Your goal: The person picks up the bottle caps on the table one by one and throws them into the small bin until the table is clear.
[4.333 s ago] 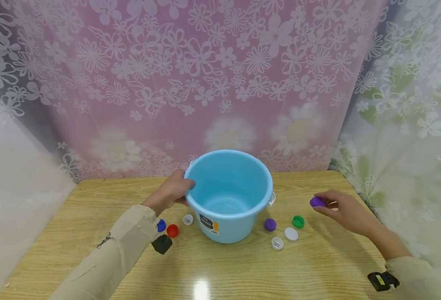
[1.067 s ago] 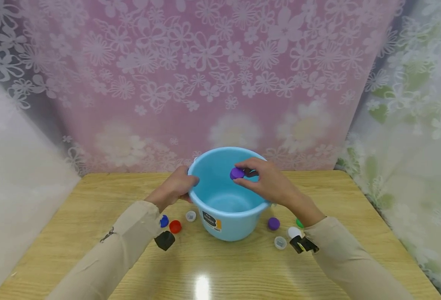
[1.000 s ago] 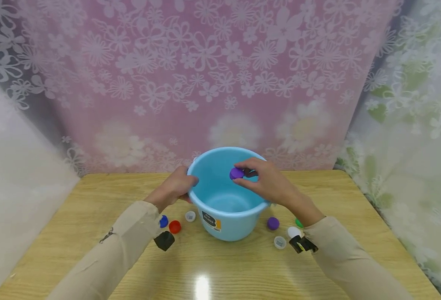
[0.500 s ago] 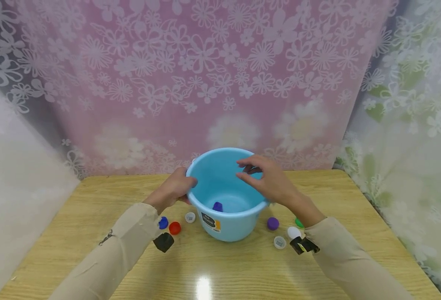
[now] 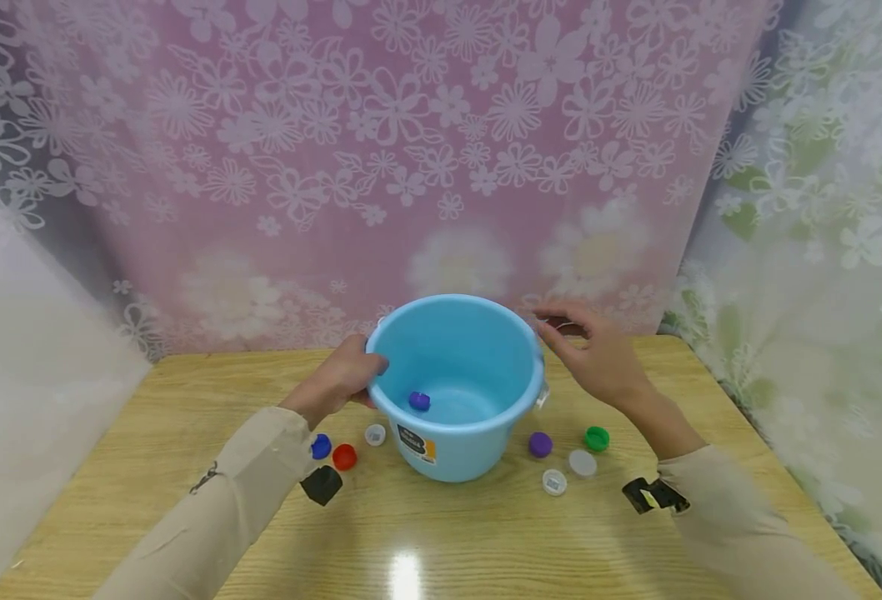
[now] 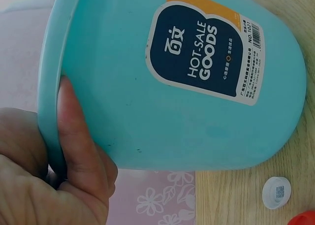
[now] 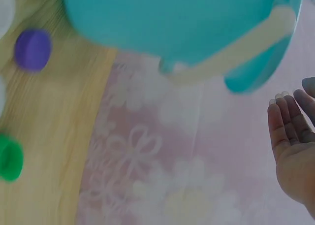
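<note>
A light blue bucket point(image 5: 456, 454) stands at the middle of the table, with a purple bottle cap point(image 5: 419, 402) lying on its bottom. My left hand point(image 5: 345, 372) grips the bucket's left rim, thumb inside and fingers outside; the left wrist view shows this hand point(image 6: 74, 151) beside the label point(image 6: 206, 52). My right hand point(image 5: 598, 354) is in the air just past the right rim, holding nothing. In the right wrist view its fingers point(image 7: 290, 121) are extended, near the white bucket handle point(image 7: 231, 52).
Right of the bucket lie a purple cap point(image 5: 540, 444), a green cap point(image 5: 597, 438) and two white caps point(image 5: 582, 463). On the left are a blue cap point(image 5: 321, 447), a red cap point(image 5: 344, 457) and a white cap point(image 5: 375, 435). Curtains hang behind the wooden table point(image 5: 486, 542).
The right hand carried a purple cap from the right over the bucket and let it go; the cap dropped inside. That hand has since drawn back right, out of the bucket. The left hand kept its grip.
</note>
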Tool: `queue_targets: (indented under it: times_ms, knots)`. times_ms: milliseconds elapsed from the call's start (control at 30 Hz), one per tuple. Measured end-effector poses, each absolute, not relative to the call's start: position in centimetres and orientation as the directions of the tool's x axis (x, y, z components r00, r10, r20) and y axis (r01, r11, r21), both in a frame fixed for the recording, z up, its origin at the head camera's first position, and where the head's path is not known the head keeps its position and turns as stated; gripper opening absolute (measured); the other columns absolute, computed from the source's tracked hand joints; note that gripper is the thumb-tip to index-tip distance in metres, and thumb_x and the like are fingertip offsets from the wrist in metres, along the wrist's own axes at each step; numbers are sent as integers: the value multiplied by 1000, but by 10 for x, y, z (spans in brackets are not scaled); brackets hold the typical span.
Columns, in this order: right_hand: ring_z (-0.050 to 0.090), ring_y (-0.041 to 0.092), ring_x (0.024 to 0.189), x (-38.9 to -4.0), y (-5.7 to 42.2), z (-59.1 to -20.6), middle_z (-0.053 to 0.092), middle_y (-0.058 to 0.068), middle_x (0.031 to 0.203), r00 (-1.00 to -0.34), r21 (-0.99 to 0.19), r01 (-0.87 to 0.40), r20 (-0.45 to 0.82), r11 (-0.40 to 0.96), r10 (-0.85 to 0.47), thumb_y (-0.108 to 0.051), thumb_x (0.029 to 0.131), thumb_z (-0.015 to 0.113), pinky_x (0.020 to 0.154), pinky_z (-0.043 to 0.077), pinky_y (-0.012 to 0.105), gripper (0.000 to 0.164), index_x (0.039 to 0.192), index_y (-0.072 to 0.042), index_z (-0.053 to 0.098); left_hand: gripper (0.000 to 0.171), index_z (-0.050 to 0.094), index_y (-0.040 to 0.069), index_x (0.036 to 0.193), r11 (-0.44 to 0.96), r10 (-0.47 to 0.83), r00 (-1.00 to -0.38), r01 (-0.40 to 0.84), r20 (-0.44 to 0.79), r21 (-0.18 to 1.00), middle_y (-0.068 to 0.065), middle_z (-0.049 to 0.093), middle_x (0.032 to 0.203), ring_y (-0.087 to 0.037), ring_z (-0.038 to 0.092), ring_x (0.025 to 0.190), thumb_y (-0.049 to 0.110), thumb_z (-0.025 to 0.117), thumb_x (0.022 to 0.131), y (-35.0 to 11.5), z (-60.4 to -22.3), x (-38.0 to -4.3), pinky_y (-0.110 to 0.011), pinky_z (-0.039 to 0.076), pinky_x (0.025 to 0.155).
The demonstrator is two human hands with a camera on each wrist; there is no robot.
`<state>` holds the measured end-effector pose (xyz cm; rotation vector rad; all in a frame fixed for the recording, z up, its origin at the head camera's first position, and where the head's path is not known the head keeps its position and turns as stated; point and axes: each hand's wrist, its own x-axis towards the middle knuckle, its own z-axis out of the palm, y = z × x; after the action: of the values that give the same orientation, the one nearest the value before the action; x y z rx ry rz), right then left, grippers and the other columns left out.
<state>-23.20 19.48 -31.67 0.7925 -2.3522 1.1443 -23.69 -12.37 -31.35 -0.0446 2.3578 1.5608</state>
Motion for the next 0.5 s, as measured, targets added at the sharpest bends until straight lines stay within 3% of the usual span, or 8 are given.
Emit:
queue_targets:
  times_ms: [267, 500]
  knots:
    - [57, 6, 94, -226, 247, -335, 63, 7, 111, -782, -528, -577, 576, 623, -236, -10, 94, 59, 81, 45, 10, 23, 116, -5, 65, 43, 37, -10, 133, 393, 156, -951, -189, -268, 900, -32, 61, 106, -28, 69, 65, 2, 43, 93, -125, -312, -235, -37, 57, 52]
    - [55, 5, 91, -217, 284, -366, 60, 8, 110, -857, -544, -475, 463, 692, -225, -16, 97, 56, 78, 44, 8, 26, 118, -3, 62, 42, 37, -9, 132, 392, 156, -949, -196, -275, 899, -32, 60, 108, -29, 69, 66, 2, 44, 93, -125, -313, -236, -38, 57, 53]
